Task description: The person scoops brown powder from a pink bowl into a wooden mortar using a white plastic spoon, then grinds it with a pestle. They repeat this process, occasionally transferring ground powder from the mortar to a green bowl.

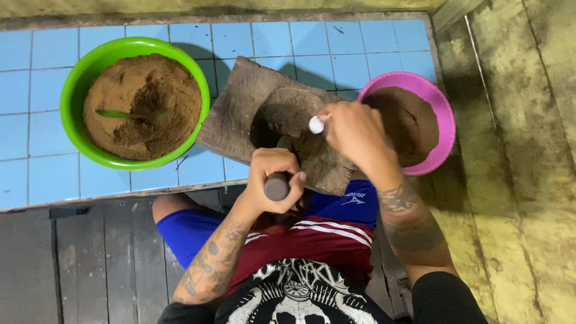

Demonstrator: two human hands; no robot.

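A flat grinding stone (243, 108) lies tilted on the blue tiled ledge, smeared with brown paste. My left hand (271, 175) is wrapped around a dark cylindrical stone roller (278, 185) at the slab's near edge. My right hand (357, 135) holds a white spoon (316, 124) over the slab's right side, beside a pink bowl (433, 96) of dark brown paste. A green bowl (78, 84) full of lighter brown powder sits to the left, with a green spoon (114, 114) lying in it.
The blue tiled ledge (36, 132) ends at a front edge just before my knees. Dark wooden boards lie below at the left. A worn yellowish wooden floor (522, 180) runs along the right side.
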